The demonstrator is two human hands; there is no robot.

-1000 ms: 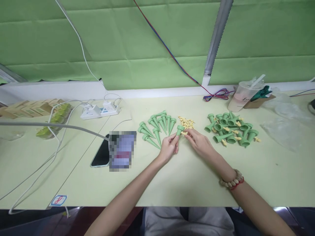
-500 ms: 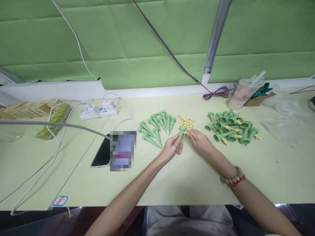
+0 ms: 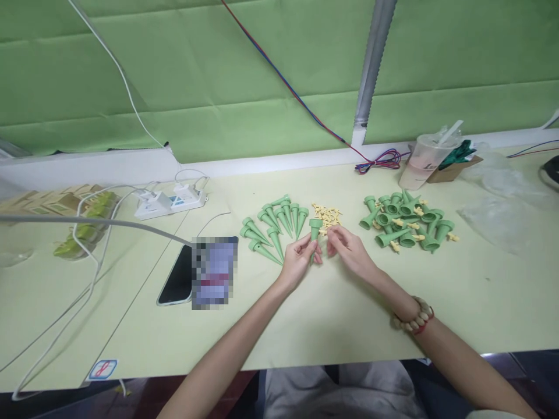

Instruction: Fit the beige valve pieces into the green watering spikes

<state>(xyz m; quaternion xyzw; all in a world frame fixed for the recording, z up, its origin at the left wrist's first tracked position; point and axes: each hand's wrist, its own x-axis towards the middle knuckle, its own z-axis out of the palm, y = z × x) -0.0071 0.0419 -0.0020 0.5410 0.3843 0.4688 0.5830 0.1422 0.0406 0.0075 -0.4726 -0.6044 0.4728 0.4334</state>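
While the left fingers [image 3: 302,250] grip a tapered green cone [image 3: 315,230], the right fingers [image 3: 342,237] stand narrow just beside it, contents cannot be told. Beyond them, a translucent cup [image 3: 427,158] contains pinkish liquid [image 3: 412,176].

A free lane parts the yellow pieces [image 3: 327,213] from heaped green cones [image 3: 393,236] blocking rightward.

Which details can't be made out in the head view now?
In the head view:
- Lower part of the held green spike: mostly covered by the left hand.
- Whether the right hand pinches anything: too small, fingers in the way.
- What lies under the pixelated patch.
- Black object: cut off by the right edge.
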